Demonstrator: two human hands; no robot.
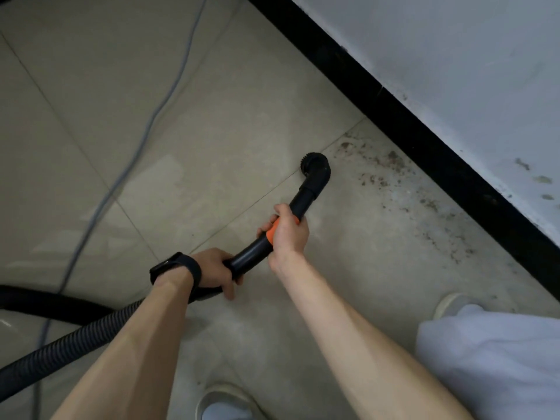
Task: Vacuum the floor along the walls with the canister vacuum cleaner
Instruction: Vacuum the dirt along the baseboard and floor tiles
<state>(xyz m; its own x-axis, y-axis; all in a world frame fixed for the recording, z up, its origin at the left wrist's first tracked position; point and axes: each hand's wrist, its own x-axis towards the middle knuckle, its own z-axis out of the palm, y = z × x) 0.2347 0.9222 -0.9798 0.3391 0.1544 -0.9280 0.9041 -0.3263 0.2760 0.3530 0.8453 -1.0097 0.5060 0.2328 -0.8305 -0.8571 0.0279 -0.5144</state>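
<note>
Your left hand (213,268) and right hand (289,234) gripped the vacuum wand (251,253), fingers (228,287) curled round it. Its brush nozzle (315,166) sat low at the floor (212,131), near dirt (394,165) along the black baseboard (394,116). That strip looked uncleaned, so much seemed left.

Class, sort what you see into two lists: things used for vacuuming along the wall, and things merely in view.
In use: brush nozzle, black wand, ribbed hose, left hand, right hand, dirt by the baseboard.
Merely there: grey cable (purpose unclear), wristband, shoes.
</note>
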